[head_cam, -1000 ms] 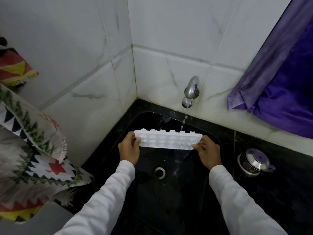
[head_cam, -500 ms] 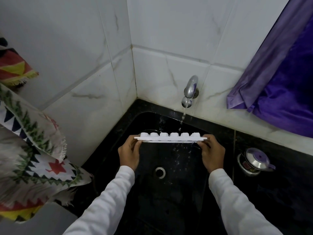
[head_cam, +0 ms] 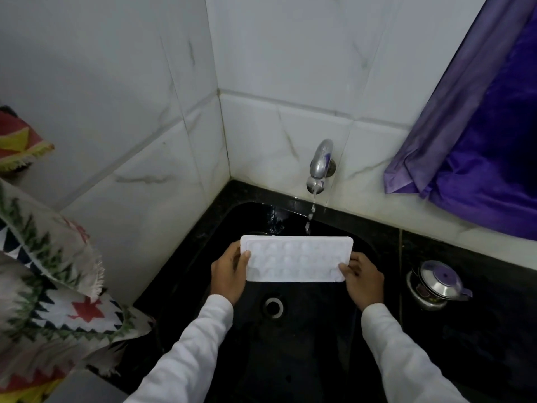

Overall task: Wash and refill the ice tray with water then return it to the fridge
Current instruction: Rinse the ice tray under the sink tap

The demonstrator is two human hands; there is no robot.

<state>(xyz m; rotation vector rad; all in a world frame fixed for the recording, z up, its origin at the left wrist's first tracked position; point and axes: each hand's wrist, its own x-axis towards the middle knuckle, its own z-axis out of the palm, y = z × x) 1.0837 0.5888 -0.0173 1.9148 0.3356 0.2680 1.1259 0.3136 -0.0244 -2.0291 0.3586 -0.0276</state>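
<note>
Ice tray (head_cam: 296, 260): a white tray held over the black sink (head_cam: 319, 359), below and slightly short of the tap (head_cam: 319, 164). Its cavity face is tipped up toward the camera, far edge higher.
Left hand (head_cam: 228, 273): its grip is clamped on the tray's left short end, thumb over the rim.
Right hand (head_cam: 363, 277): its grip is closed on the right short end, fingertips (head_cam: 344, 269) on the rim.
Reason for hold: gripping both ends leaves the cavities uncovered and lets the wrists control tilt, probably to rinse and drain.
Water stream (head_cam: 310, 216): a thin broken trickle that falls just behind the far edge, near the tray's right half; whether it lands in the cavities cannot be told.
Change from half a second ago: the tray was then nearly edge-on with its cavity bumps uppermost; it now shows its broad face and sits slightly nearer the person.
Tabletop (head_cam: 479, 344): a steel lidded pot (head_cam: 436, 283) stands well apart on the right.
</note>
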